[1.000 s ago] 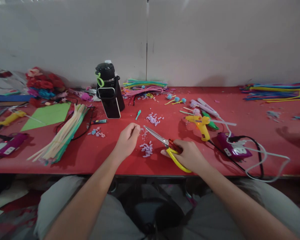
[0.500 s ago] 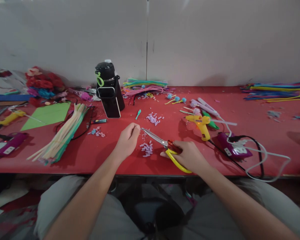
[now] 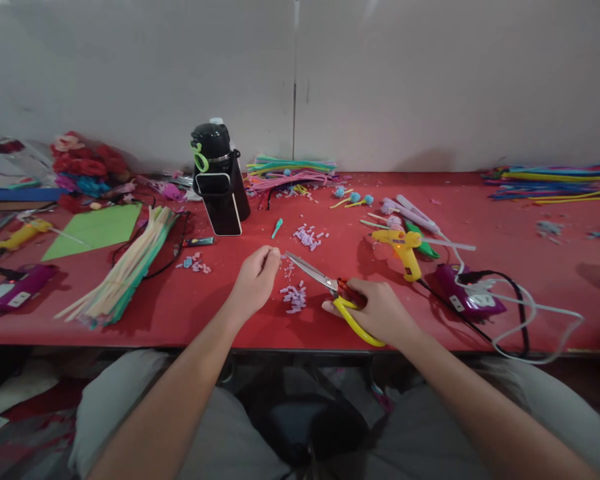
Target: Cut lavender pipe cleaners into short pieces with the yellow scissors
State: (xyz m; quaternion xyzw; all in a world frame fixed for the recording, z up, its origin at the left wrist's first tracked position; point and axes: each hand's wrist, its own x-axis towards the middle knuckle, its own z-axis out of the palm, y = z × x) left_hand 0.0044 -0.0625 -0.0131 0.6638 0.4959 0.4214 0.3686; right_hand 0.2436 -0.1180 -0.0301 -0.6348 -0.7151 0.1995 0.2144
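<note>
My right hand (image 3: 383, 312) grips scissors (image 3: 314, 272) with yellow and red handles, their blades pointing left. Just off the scissor tips, my left hand (image 3: 257, 279) is closed in a pinch; whatever lies between its thumb and finger is too small to make out. Below the blades a small pile of cut lilac pieces (image 3: 294, 297) rests on the red table (image 3: 240, 327). A second lilac pile (image 3: 310, 237) lies farther back, near a small teal piece (image 3: 277, 228).
A black bottle (image 3: 213, 143) stands behind a phone (image 3: 225, 210). Left lies a bundle of pale and green pipe cleaners (image 3: 130, 267). On the right a yellow glue gun (image 3: 405, 253) and a purple power box (image 3: 467, 293) trail cables. More pipe cleaners (image 3: 555, 183) lie back right.
The scissors have drawn slightly right, so their tips now stand a little apart from my left fingertips. My left hand has stayed nearly in place.
</note>
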